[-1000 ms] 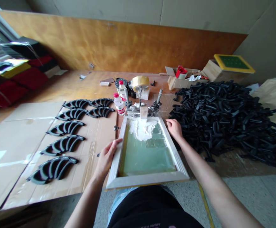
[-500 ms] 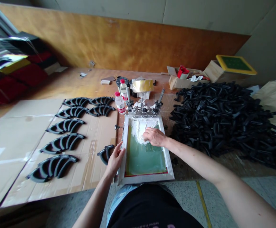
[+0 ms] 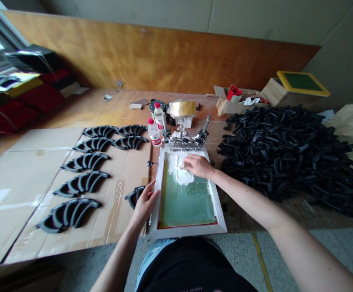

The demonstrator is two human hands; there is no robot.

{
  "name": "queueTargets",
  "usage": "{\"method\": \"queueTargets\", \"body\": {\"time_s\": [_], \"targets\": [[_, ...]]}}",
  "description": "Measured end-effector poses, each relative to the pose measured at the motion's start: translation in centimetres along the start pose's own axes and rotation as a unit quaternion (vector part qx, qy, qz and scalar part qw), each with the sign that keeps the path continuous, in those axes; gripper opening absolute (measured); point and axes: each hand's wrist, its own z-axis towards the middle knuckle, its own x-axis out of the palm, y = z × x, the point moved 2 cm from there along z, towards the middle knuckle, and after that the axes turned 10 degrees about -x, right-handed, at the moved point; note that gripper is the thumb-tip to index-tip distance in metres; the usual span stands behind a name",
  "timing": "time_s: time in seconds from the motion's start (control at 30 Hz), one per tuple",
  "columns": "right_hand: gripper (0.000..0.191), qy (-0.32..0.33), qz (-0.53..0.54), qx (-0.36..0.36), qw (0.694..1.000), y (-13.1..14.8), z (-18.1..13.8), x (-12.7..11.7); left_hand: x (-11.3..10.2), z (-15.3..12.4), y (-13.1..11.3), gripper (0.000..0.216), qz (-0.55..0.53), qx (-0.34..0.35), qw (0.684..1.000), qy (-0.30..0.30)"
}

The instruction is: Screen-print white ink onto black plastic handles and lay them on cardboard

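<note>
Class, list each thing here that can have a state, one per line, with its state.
Screen frame, lying roughly flat
White paste, smeared unevenly
Left hand, open at the frame's edge
Right hand, fingers curled over the paste; grip unclear
Front bottle, upright, capped
Rear bottle, upright, capped
Cardboard box, open
Loose black parts, heaped
Curved black parts, in rows

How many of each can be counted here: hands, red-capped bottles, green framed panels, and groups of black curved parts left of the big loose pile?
Hands: 2 (left hand, right hand)
Red-capped bottles: 2
Grey-framed green screen: 1
Yellow-framed green panel: 1
Full fanned groups: 7
Partly hidden group: 1
Total: 14
</note>
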Motion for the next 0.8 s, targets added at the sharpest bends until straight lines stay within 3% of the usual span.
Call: {"method": "queueTargets", "body": {"time_s": [0.13,0.2,0.27,0.37,0.47,0.57,0.7,0.8], "targets": [[0.060,-0.057,-0.055,0.131,0.988,-3.8,3.5,-3.5,-0.8,-1.9,-3.7,0.073,-0.030,0.020,0.999,0.009],[0.057,-0.106,-0.077,0.186,0.974,-6.0,3.0,-5.2,-1.0,-2.5,-6.0,0.064,-0.047,0.039,0.998,0.004],[0.042,-0.163,-0.081,0.264,0.947,-8.0,0.6,-6.2,-0.9,-2.4,-8.4,0.062,-0.088,0.073,0.993,0.006],[0.022,-0.162,-0.040,0.364,0.916,-9.3,-3.9,-4.9,0.0,-1.6,-12.4,0.056,-0.177,0.171,0.969,0.026],[0.019,-0.081,0.024,0.300,0.950,-7.6,-6.3,-0.9,1.1,-0.7,-14.6,0.053,-0.222,0.206,0.953,0.014],[0.034,-0.009,0.020,0.175,0.984,-4.0,-6.1,2.8,2.6,-0.2,-12.7,0.054,-0.253,0.153,0.955,-0.007],[0.018,-0.026,-0.046,0.158,0.986,1.8,-5.2,4.6,6.1,-1.0,-4.9,0.059,-0.174,-0.077,0.975,0.113],[0.018,-0.029,-0.041,0.041,0.998,6.7,-4.9,5.4,7.2,-2.1,0.3,0.051,-0.172,-0.171,0.961,0.130]]}}
